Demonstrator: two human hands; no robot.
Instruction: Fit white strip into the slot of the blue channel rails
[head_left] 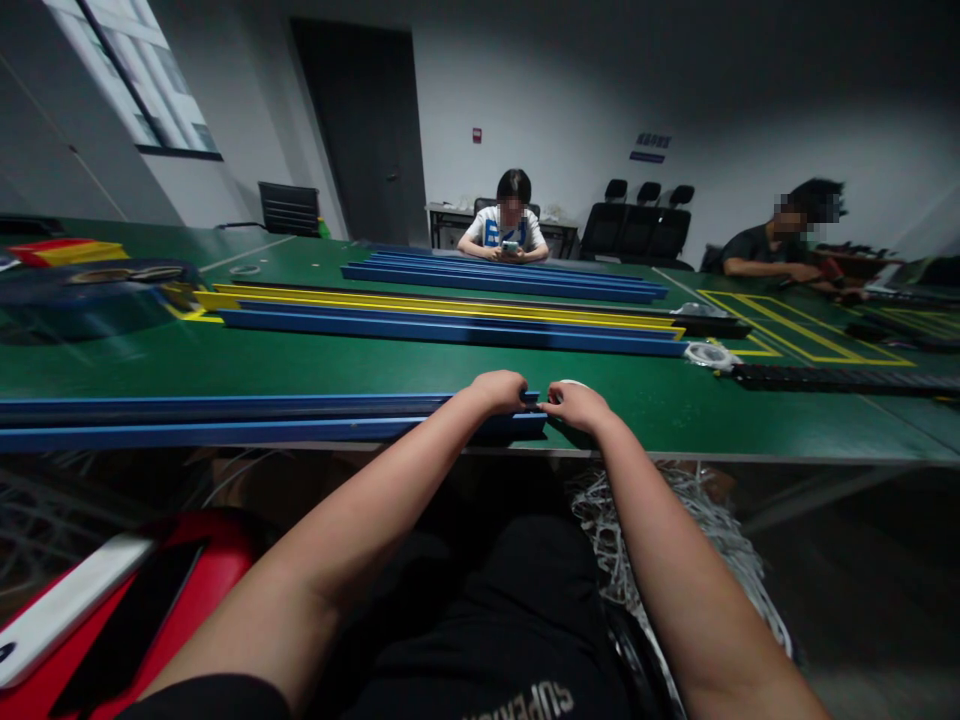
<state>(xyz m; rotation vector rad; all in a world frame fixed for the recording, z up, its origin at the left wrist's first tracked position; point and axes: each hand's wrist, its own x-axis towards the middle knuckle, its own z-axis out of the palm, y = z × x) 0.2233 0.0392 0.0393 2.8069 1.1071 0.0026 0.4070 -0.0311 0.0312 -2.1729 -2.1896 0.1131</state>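
Both forearms stretch forward to the green table edge. The left hand [501, 390] curls knuckles-up, fingers clamped over the end of the long blue plastic channel strip [247, 418]; the right hand [576, 405] rests fingertips together against that end, just beside the left fingers.

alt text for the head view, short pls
Both hands meet at the near edge of a green table: the left hand grips the right end of a long blue rail, the right hand touching beside it. More blue and yellow rails lie beyond; two people sit at the far side.
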